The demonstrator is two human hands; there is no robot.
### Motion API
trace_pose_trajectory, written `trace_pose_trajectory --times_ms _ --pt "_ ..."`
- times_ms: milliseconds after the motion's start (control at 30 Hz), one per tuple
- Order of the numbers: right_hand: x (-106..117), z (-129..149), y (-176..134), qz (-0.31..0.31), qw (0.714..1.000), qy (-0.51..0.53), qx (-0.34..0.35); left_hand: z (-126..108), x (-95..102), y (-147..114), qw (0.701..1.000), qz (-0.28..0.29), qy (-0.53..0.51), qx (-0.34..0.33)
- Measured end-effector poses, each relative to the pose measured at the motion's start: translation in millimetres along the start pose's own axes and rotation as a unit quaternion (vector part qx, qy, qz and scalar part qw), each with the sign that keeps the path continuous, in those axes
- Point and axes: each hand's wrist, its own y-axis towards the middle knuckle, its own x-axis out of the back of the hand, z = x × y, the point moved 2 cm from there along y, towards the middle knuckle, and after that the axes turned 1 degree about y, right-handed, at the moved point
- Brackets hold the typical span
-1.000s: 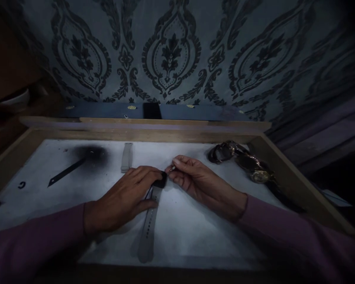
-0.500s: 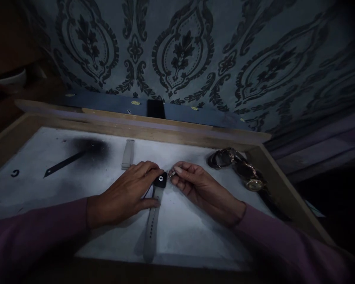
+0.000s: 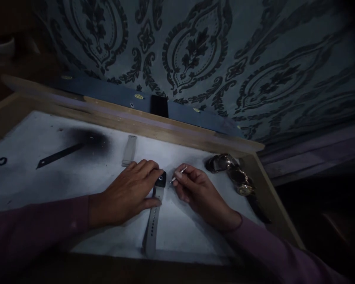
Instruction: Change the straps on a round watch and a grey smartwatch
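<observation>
A smartwatch (image 3: pixel 161 180) with a dark square face and a pale ring mark lies on the white surface. Its grey perforated strap (image 3: pixel 152 232) runs from the lower end toward me. My left hand (image 3: pixel 133 189) grips the watch from the left, with fingers at the face's upper edge and the thumb on the strap. To the right of the face, my right hand (image 3: pixel 197 189) pinches a small slim metal piece (image 3: pixel 174 179) between thumb and fingers; its exact kind is unclear. Past my left fingers lies a separate grey strap piece (image 3: pixel 130 150).
Several wristwatches (image 3: pixel 238 173) lie along the tray's right side. A dark flat strip (image 3: pixel 59 156) and a small dark curved piece (image 3: pixel 1 161) are at left. The wooden tray rim (image 3: pixel 121 118) rises behind, with a dark phone-like slab (image 3: pixel 159 106) beyond it.
My right hand has turned the slim metal piece, so more of it shows, a little apart from the watch. My left hand stays on the watch. The camera view has shifted slightly.
</observation>
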Motion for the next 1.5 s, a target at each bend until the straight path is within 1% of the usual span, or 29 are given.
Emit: trace_pose_trajectory --times_ms 267,600,767,1100,1500 --pt "1 -6 3 -0.005 0.999 -0.039 0.027 0 -0.8 0 1.0 0.001 0.002 0.002" --pt "1 -8 4 -0.006 0.998 -0.043 0.038 -1 0.3 1 1.0 0.014 0.006 0.005" --pt "1 -8 5 -0.005 0.998 -0.048 0.042 0 -0.3 0 1.0 0.011 0.001 0.005" --pt "2 -11 6 0.013 0.997 -0.044 0.056 0 1.5 1 1.0 0.028 0.005 0.009" --pt "2 -12 6 0.013 0.997 -0.049 0.065 -1 1.9 1 1.0 0.026 0.003 0.01"
